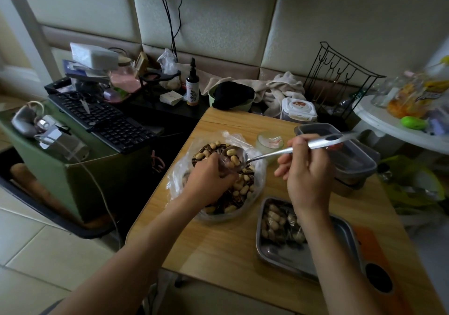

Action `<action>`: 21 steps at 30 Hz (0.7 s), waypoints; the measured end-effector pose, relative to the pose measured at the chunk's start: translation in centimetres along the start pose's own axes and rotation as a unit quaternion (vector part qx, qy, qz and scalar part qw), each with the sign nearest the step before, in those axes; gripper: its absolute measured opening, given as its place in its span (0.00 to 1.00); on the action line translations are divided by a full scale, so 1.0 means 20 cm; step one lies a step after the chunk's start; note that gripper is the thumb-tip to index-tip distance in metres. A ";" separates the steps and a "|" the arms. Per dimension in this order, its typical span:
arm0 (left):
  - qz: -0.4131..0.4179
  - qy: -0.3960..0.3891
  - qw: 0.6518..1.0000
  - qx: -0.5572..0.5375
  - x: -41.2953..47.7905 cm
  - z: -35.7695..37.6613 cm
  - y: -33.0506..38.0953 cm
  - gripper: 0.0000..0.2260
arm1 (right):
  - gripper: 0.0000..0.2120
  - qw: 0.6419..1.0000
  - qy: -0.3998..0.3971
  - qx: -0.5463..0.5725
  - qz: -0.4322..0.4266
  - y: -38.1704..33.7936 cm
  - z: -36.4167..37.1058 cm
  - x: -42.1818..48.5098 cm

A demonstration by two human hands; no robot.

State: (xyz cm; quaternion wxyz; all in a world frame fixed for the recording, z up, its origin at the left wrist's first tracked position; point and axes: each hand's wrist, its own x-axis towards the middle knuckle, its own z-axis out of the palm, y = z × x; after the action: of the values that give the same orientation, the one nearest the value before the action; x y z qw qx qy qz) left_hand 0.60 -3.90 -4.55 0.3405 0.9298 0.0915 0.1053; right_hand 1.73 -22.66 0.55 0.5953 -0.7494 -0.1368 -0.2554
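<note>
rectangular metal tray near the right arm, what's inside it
Unshelled peanuts and dark seeds lie heaped in the far end of the rectangular metal tray; its near end shows bare metal. The right forearm covers its right side.

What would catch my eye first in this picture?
At the middle of the wooden table, the right hand holds a metal ladle loaded with peanuts above a clear bag of peanuts and dark seeds, where the left hand reaches in. Nearer, on the right, a steel tray holds more peanuts.
</note>
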 end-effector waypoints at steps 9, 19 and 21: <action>-0.069 0.019 0.985 -0.157 -0.01 0.03 0.02 0.15 | 0.10 0.953 -0.087 -0.092 -0.275 -0.05 0.02 -0.05; -0.074 0.020 0.974 -0.214 -0.02 0.02 0.04 0.17 | 0.09 0.944 -0.048 -0.090 -0.315 -0.05 0.02 -0.05; -0.069 0.021 0.973 -0.219 -0.02 0.02 0.04 0.17 | 0.10 0.946 -0.059 -0.084 -0.308 -0.04 0.02 -0.05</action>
State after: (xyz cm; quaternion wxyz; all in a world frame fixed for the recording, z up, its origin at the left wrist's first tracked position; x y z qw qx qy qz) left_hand 0.39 -4.84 -4.33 0.5403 0.8216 0.1374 0.1190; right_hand 0.49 -22.01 0.64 0.4132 -0.7317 -0.3737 -0.3927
